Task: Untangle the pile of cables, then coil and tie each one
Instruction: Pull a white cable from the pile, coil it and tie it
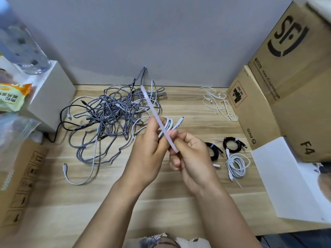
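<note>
Grip: both hands hold things up over the table. Left hand (148,151) has its fingers curled round a small white coiled cable (167,125). Right hand (190,154) pinches the low end of a long white tie strip (157,119) between thumb and fingers.
Tie strip: it runs slanted from the right hand up and to the left, crossing over the coil. Its top end looks blurry.
Coiled cable: its loops stick out past the left fingers, and one plug end points up to the right.
Table: a light wooden table (179,203) with a grey wall (161,42) behind it.
Cable pile: a big messy pile of cables (114,113) lies on the table to the left of the hands, near the wall. Most are grey and woven; some are white and one is black.
Done cables: two black coils (232,144) and one white coil (236,164) lie on the table just right of the right hand, each tied with a white band.
Spare ties: a small heap of white ties (218,102) lies far right by the wall.
Boxes: big brown cardboard boxes (290,77) stand on the right, with a white sheet (279,176) in front. A white box (52,92) stands on the left with a clear bottle (23,45) on top and a snack bag (12,95) beside it. Another brown box (19,185) is at the near left.
</note>
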